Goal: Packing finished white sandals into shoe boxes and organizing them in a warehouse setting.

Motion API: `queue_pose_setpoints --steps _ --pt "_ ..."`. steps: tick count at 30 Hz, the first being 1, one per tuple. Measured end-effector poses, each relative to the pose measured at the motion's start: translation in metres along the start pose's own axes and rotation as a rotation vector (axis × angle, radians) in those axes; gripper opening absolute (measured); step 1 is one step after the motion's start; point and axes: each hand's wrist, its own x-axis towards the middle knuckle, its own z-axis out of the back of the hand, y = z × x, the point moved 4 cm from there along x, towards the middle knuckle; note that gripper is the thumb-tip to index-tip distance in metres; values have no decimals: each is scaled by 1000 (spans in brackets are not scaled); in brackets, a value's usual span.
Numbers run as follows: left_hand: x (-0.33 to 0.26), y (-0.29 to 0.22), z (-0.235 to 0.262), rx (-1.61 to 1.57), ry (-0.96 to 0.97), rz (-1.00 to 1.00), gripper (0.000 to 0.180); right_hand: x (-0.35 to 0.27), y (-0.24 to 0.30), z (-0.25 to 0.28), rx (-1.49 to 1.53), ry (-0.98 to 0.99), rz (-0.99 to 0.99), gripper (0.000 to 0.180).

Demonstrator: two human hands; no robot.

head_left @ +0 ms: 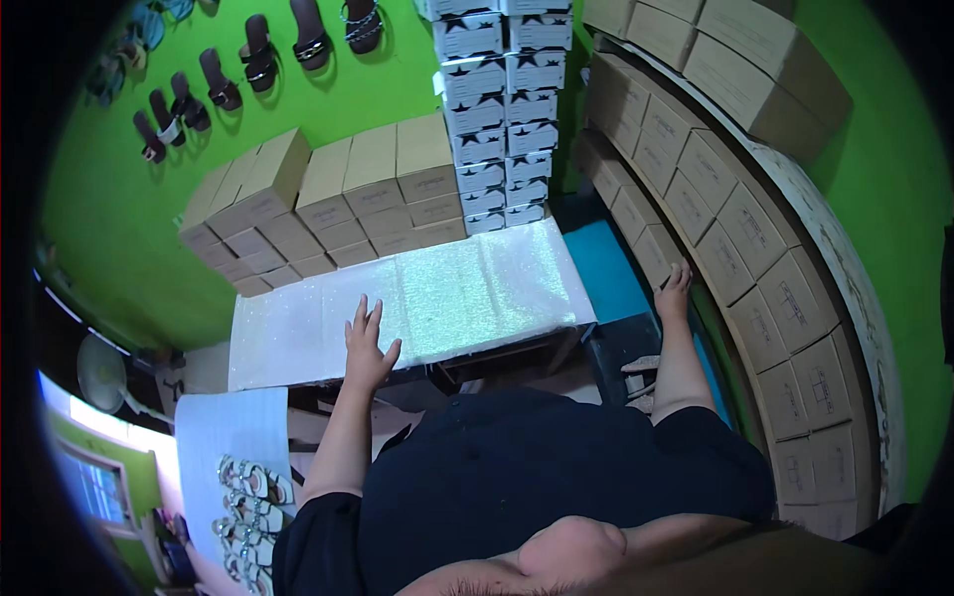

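Now left hand (366, 343) flat on glitter sheet (467, 293).

Left hand (367, 343) flat on glittery white sheet (447, 298), right hand (675, 290) touching stacked brown boxes (735, 238)

Tan cardboard boxes (338, 189) stack against the green wall (119, 209), white star-printed boxes (502, 109) tower beside them, sandals (253, 55) hang above, a fan (99, 372) sits low left.

hands: 2, left (366, 343) and right (675, 290) | glitter sheet (417, 308): 1 | sandals on wall (248, 55): about 10 | white star boxes (502, 109): 2 columns | fan (102, 373): 1
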Motion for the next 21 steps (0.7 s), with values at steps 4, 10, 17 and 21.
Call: queue_pose_setpoints --steps 4,10,17,21 --pt "-1 27 14 -23 -12 24 85 8 12 9 -140 117 -144 72" --pt "-15 92 36 -34 -19 109 87 -23 108 8 -235 132 -153 81" --pt "-24 174 64 -81 -62 168 88 -86 244 -71 -170 369 69 85" --pt "-29 223 81 -93 -126 191 86 -110 349 -112 -114 545 340 86"
